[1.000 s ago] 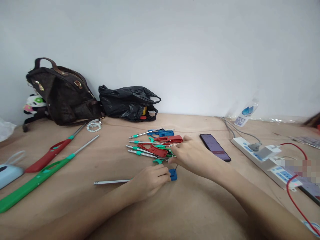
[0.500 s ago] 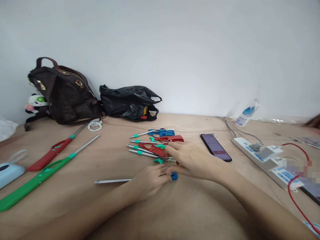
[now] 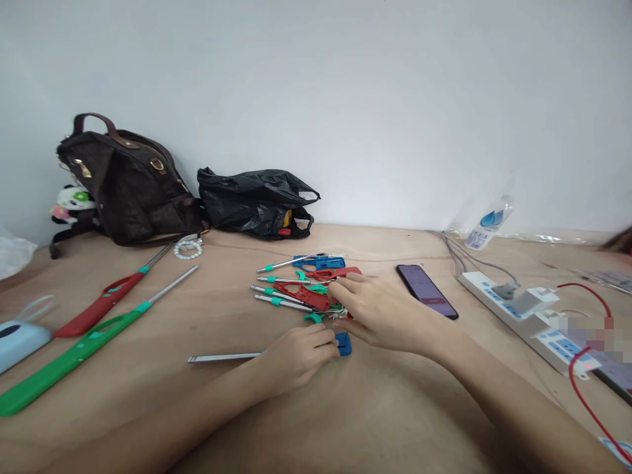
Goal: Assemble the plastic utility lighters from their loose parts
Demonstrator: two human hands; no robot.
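Observation:
My left hand lies on the wooden table, fingers curled round a lighter part with a long metal tube sticking out to the left and a small blue piece at its fingertips. My right hand reaches into a pile of lighter parts: red and blue handle shells, metal tubes with green collars. Its fingers are bent and rest on the red pieces at the pile's right side. What its fingertips grip is hidden.
A red long lighter and a green one lie at left. A brown handbag and black plastic bag stand against the wall. A phone, a power strip with a red cable and a bottle are at right.
My right hand has shifted from the blue piece near my left hand back up into the parts pile. My left hand has stayed put, holding the tube.

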